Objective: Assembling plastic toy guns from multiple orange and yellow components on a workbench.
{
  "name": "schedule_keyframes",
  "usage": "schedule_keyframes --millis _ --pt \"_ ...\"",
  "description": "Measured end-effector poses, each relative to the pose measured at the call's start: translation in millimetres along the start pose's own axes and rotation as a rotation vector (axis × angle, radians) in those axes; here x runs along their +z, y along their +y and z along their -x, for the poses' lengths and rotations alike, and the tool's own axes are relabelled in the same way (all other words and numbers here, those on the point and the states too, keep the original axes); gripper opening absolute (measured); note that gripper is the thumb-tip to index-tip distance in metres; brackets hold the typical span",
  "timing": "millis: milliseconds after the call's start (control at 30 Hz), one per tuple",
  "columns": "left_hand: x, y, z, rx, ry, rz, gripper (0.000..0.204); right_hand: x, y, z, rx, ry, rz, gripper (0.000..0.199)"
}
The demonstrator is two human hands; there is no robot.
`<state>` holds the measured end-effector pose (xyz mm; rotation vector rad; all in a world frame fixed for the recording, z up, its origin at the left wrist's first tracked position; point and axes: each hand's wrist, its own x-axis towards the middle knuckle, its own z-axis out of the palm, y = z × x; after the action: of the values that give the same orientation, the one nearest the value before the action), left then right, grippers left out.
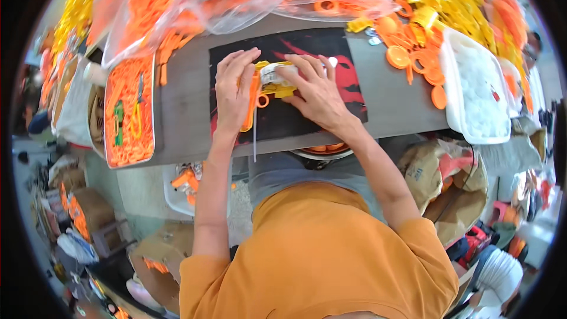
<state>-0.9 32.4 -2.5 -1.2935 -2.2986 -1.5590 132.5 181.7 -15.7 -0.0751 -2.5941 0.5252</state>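
On a black mat with red patterning (295,123), an orange and yellow plastic piece (277,91) with a white part at its middle lies between my two hands. My left hand (234,91) is closed around its orange left side. From the right, my right hand (319,87) grips the yellow and white part with bent fingers. A small orange ring (263,101) shows below the piece. Beneath it, a thin pale tube (254,142) runs down toward the table's near edge. My fingers hide much of the piece, so its exact kind cannot be made out.
At left stands a tray (155,112) of orange parts, with yellow-handled scissors (137,119) on top. Clear bags (236,3) of orange parts line the back. Loose orange caps (398,57) and a white tub (455,91) of clear pieces are at right.
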Motion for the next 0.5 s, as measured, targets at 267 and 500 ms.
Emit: schedule_keyframes --millis 267,500 --pt "-5 10 11 0.086 -0.011 -0.421 0.016 6 -4 -1 -0.001 -0.028 -0.035 0.061" --pt "20 22 44 0.159 0.059 -0.498 0.019 6 -11 -3 0.023 -0.032 -0.046 0.059"
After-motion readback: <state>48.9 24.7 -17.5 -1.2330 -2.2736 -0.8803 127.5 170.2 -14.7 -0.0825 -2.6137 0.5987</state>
